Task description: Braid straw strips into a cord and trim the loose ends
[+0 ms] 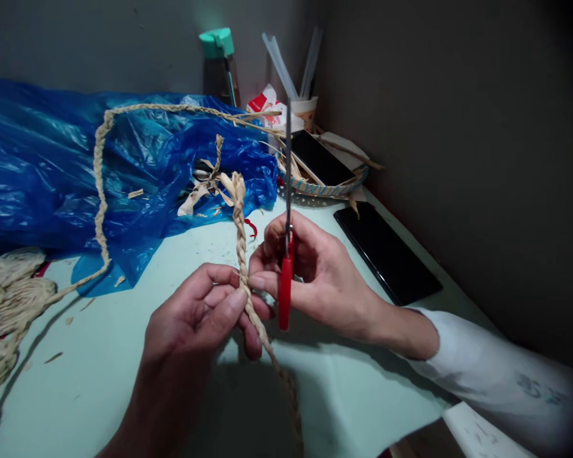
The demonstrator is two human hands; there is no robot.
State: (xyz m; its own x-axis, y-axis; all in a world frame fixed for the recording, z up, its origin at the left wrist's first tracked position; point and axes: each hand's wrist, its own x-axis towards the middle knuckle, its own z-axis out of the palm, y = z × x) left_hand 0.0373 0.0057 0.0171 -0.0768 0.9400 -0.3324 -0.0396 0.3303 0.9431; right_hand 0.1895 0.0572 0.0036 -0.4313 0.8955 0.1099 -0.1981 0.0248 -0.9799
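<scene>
Left hand [198,318] is clenched on a tan braided straw rope [239,210], pinching it between thumb and fingers. Right hand [315,273] grips red-handled metal scissors [285,286] with the blades pointing up, its fingertips touching the braid just beside the left thumb. The braid rises between both hands, frayed end above them. A crumpled blue plastic bag [52,165] lies beyond the left hand, a flat black phone [386,254] just beyond the right, on the pale green tabletop [124,356].
</scene>
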